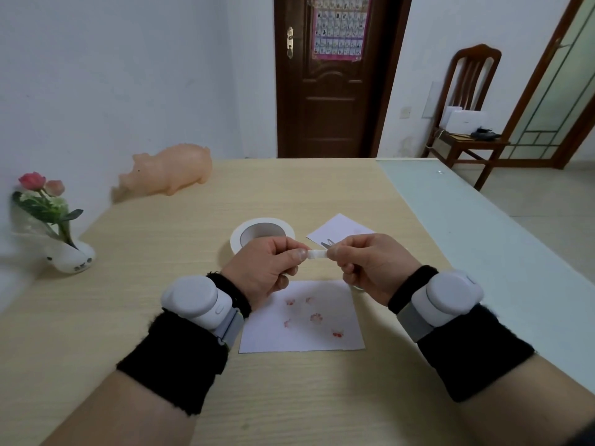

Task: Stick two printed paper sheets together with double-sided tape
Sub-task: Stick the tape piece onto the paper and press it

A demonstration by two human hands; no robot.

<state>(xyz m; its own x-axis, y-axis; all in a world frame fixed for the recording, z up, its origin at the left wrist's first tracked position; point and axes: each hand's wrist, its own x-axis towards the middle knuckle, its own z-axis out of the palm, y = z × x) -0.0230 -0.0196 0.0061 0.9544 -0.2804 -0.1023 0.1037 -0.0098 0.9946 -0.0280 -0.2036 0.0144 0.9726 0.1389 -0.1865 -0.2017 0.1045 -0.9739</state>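
A short white strip of double-sided tape (317, 254) is held above the table between my two hands. My left hand (267, 268) pinches its left end and my right hand (370, 265) pinches its right end. Below them lies a white printed sheet with red marks (306, 320). A second white sheet (341, 231) lies farther back, partly hidden by my right hand. Small metal scissor tips (327, 243) show above the tape, by my right fingers. The white tape roll (262, 233) lies flat behind my left hand.
A pink toy pig (170, 170) sits at the table's far left. A white vase with flowers (66, 252) stands at the left edge. A pale green strip (483, 239) runs along the table's right side. A wooden chair (467, 123) stands beyond.
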